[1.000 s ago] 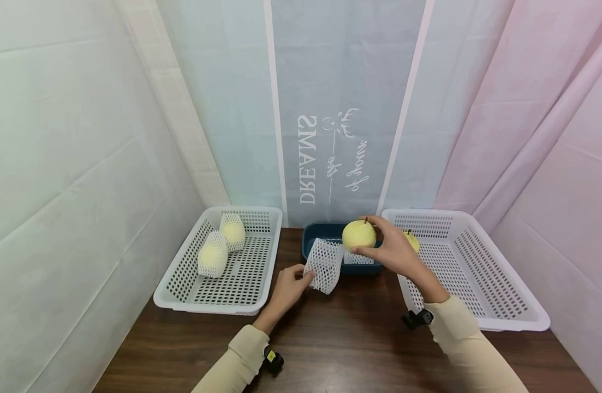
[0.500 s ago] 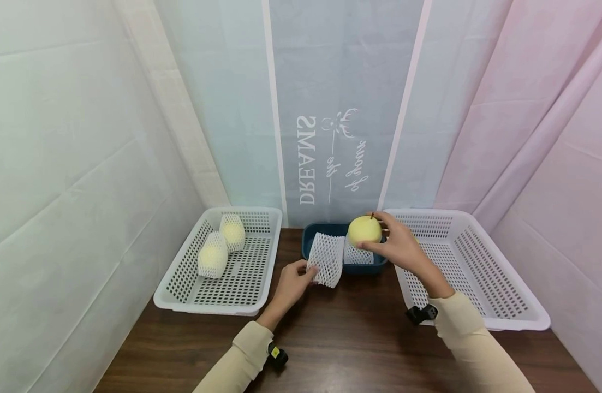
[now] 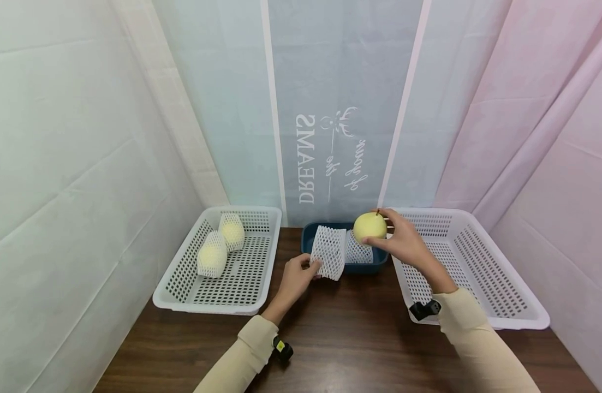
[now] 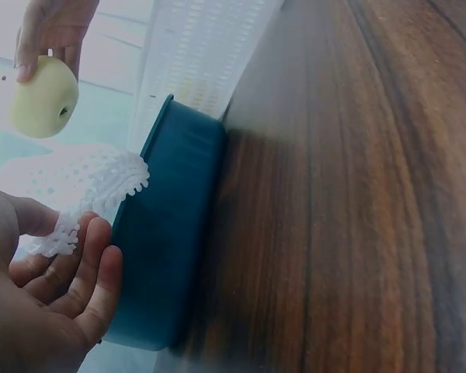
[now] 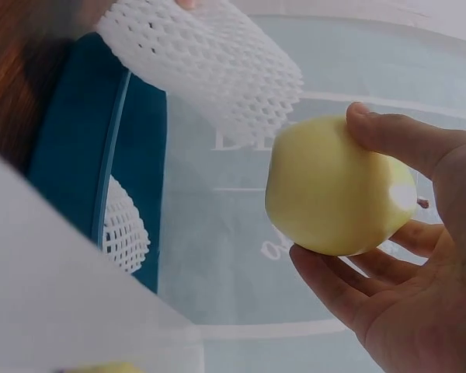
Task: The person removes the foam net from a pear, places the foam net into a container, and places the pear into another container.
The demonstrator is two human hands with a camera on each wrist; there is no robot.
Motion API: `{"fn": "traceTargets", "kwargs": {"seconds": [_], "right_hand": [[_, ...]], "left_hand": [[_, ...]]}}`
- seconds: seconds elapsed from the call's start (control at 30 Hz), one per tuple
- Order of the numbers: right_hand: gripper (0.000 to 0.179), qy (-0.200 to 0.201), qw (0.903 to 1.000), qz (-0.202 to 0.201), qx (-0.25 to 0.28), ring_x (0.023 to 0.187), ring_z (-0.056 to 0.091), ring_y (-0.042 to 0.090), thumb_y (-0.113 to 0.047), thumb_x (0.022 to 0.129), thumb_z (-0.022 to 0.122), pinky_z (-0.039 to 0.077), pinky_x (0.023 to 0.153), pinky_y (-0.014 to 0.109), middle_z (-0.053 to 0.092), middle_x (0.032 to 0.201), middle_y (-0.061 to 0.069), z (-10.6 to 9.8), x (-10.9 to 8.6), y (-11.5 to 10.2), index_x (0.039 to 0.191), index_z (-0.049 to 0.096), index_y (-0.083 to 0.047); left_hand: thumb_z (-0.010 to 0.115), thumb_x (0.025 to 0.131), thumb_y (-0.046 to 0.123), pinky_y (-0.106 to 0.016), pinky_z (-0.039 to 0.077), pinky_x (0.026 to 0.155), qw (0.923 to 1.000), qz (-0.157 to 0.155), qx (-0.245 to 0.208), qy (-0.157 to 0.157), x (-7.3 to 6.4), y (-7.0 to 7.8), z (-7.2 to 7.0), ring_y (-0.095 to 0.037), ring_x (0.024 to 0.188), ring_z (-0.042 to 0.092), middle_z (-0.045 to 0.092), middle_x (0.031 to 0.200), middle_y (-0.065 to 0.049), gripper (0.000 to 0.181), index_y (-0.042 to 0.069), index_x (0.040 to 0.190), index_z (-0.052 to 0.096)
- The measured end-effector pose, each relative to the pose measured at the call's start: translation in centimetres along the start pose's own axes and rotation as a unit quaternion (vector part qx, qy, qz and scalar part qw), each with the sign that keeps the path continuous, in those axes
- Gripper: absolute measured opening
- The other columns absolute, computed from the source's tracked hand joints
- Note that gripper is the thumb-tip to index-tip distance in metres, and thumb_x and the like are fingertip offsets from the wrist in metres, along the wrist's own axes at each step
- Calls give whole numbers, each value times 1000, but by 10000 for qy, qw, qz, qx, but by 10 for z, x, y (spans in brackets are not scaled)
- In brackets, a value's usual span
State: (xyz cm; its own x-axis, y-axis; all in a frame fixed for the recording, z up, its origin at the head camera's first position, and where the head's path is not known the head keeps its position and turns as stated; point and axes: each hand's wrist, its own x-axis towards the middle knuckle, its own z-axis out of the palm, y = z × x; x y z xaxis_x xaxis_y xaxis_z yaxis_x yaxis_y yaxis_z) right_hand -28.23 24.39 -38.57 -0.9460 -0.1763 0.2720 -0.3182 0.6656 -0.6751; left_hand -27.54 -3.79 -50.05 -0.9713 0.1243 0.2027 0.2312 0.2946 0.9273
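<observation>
One grey-blue curtain panel [image 3: 340, 65] with white lettering hangs behind a dark wood-grain tabletop [image 3: 350, 338]. On the tabletop stand the white perforated right-hand basket [image 3: 492, 262] and, well apart from it, the matching left-hand basket [image 3: 202, 308]. Between them sits a teal plastic tub [image 4: 171, 225], much smaller than either. The right hand [image 3: 404, 240] and left hand [image 3: 296, 278] are both raised near the tub, each with fingers curled in a grip. Pinched at its edge between the left thumb and fingers, a white foam net sleeve [image 3: 328, 251] spreads over the tub's left part; a second foam net [image 3: 359, 252] lies inside. Two netted pears [image 3: 213, 257] rest close together in the left-hand basket. One bare yellow-green pear [image 5: 326, 190] is gripped between the right thumb and fingers, above the tub's right end, just beside the sleeve. Smallest is its brown stem [image 5: 423, 203], pointing towards the palm
</observation>
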Motion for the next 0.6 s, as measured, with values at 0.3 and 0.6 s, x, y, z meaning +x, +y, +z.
{"fn": "traceTargets", "kwargs": {"seconds": [0.3, 0.6], "right_hand": [[83, -20, 9999, 136, -20, 127, 63, 51, -37, 88, 89, 58, 97, 62, 56, 150, 25, -8, 2, 6, 152, 50, -4], [81, 25, 9996, 265, -71, 127, 64, 52, -36, 90, 88, 58, 96, 62, 56, 150, 26, -12, 6, 14, 153, 49, -4]], "left_hand": [[69, 104, 26, -26, 52, 62, 9998, -33, 125, 133, 5, 6, 3, -16, 67, 67, 76, 76, -10, 21, 9, 95, 76], [69, 104, 23, -26, 52, 61, 9997, 141, 138, 175, 12, 10, 7, -21, 69, 69, 74, 81, -12, 15, 9, 102, 74]]}}
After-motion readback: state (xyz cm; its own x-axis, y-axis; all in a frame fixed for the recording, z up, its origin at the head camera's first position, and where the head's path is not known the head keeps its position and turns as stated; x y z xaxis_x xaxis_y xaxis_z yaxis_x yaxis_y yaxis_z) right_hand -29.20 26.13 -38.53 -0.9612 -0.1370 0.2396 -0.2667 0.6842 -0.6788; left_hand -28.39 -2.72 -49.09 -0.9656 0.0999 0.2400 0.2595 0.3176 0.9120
